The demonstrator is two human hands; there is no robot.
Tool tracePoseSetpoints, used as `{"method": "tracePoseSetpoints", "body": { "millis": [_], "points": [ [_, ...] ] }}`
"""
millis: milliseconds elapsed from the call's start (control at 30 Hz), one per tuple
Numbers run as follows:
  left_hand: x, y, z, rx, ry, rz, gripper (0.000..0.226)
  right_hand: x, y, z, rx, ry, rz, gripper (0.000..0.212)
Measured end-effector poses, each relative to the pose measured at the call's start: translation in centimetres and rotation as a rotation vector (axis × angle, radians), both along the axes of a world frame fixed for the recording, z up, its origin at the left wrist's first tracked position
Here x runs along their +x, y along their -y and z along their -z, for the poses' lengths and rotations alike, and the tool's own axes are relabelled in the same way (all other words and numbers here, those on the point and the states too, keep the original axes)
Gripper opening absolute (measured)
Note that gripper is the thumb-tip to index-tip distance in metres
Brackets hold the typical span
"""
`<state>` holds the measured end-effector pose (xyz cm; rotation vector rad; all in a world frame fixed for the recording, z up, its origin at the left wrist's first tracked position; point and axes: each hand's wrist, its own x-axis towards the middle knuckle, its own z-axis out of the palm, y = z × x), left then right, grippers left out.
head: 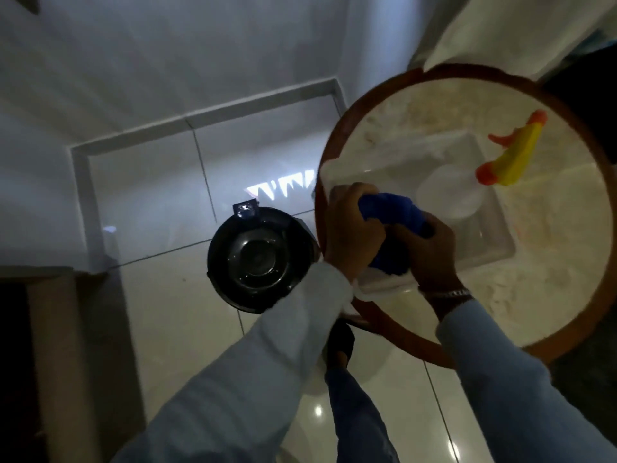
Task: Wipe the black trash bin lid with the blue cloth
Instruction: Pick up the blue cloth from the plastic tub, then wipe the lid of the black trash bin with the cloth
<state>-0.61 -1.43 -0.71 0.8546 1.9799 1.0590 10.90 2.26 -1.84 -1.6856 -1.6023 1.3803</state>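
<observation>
The blue cloth (pixel 392 213) is bunched up between both my hands, above the near-left corner of a clear plastic tub (pixel 490 242) on a round table. My left hand (pixel 354 228) grips its left part and my right hand (pixel 430 252) grips its right part. The black trash bin lid (pixel 257 259) is round and glossy. It sits on the bin on the floor, left of the table and just left of my left wrist. Neither hand touches it.
The round table (pixel 337 145) has a brown rim and a pale marbled top. A yellow and orange toy water gun (pixel 516 155) lies at its far right. A white round lid (pixel 447 195) sits in the tub. Glossy white floor tiles (pixel 150 195) surround the bin. My foot (pixel 340 342) stands below the table edge.
</observation>
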Motion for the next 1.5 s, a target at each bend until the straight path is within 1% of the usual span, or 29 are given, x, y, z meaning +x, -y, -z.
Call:
{"method": "tracePoseSetpoints", "body": {
  "millis": [33,67,133,200,267,300,367,433,467,533,600,667,733,800,833,900,967,1000,1133,1233,1300,1367,1400,1433,1500],
  "points": [
    [-0.5,1.2,-0.5,0.079,0.038,-0.048,0.045,-0.8,0.7,-1.1,0.001,-0.100,-0.012,0.011],
    [-1.2,2.6,-0.7,0.143,0.070,-0.092,0.046,-1.9,1.6,-2.0,-0.007,-0.188,-0.056,0.017],
    [-3.4,5.3,0.1,0.215,0.144,-0.179,0.047,-4.6,3.5,-2.5,-0.030,-0.337,-0.159,0.031],
    [-6.4,8.1,1.9,0.239,0.212,-0.231,0.048,-7.6,5.5,-1.1,-0.098,-0.396,-0.235,0.040],
    [-9.9,10.8,5.0,0.213,0.177,-0.247,0.045,-10.6,7.0,1.7,-0.124,-0.311,-0.287,0.040],
    [-11.6,12.1,6.9,0.186,0.137,-0.248,0.048,-11.9,7.5,3.6,-0.112,-0.251,-0.303,0.037],
    [-14.9,14.5,11.0,0.053,0.069,-0.205,0.069,-14.4,8.2,7.6,-0.012,-0.110,-0.336,0.034],
    [-17.9,16.5,15.5,-0.155,-0.030,-0.055,0.101,-16.6,8.2,11.9,0.207,0.013,-0.375,0.035],
    [-19.1,17.4,17.9,-0.231,-0.099,0.067,0.115,-17.5,7.9,14.1,0.319,0.064,-0.415,0.038],
    [-20.8,18.7,22.3,-0.310,-0.265,0.334,0.134,-18.4,7.5,18.7,0.504,0.205,-0.572,0.048],
    [-21.5,19.2,25.4,-0.360,-0.426,0.531,0.143,-18.1,7.7,22.3,0.570,0.334,-0.760,0.053],
    [-21.9,19.3,26.9,-0.385,-0.551,0.644,0.146,-16.9,9.4,24.4,0.538,0.353,-0.906,0.057],
    [-22.2,19.0,27.7,-0.386,-0.637,0.701,0.148,-15.7,10.9,25.5,0.567,0.323,-0.892,0.058],
    [-22.5,18.7,28.2,-0.367,-0.683,0.730,0.150,-16.0,10.6,25.9,0.637,0.311,-0.785,0.061],
    [-22.7,18.5,28.4,-0.357,-0.683,0.747,0.151,-16.8,10.0,26.1,0.643,0.345,-0.752,0.065],
    [-23.0,18.3,28.9,-0.334,-0.663,0.761,0.153,-18.7,8.8,26.7,0.612,0.467,-0.751,0.073],
    [-23.3,18.1,29.1,-0.328,-0.640,0.764,0.154,-19.8,9.3,27.8,0.621,0.588,-0.795,0.075],
    [-23.4,18.1,29.1,-0.330,-0.624,0.762,0.154,-19.5,10.1,28.3,0.638,0.614,-0.811,0.074],
    [-23.6,18.0,28.9,-0.340,-0.594,0.769,0.154,-14.9,13.3,29.7,0.733,0.572,-0.801,0.070],
    [-23.7,18.2,29.0,-0.342,-0.583,0.779,0.153,-13.3,13.6,29.9,0.681,0.559,-0.683,0.069],
    [-23.8,18.2,29.2,-0.333,-0.587,0.783,0.152,-15.2,12.7,29.7,0.624,0.568,-0.536,0.067],
    [-23.8,18.2,29.4,-0.330,-0.607,0.779,0.152,-18.5,11.8,29.6,0.558,0.623,-0.410,0.067],
    [-23.8,18.2,29.4,-0.329,-0.607,0.774,0.152,-19.8,11.8,29.5,0.542,0.657,-0.401,0.068],
    [-23.8,18.3,29.5,-0.325,-0.602,0.768,0.152,-20.5,12.1,29.5,0.550,0.681,-0.441,0.069],
    [-23.8,18.2,29.5,-0.311,-0.601,0.760,0.151,-19.3,13.3,29.7,0.639,0.664,-0.625,0.069]
  ]
}}
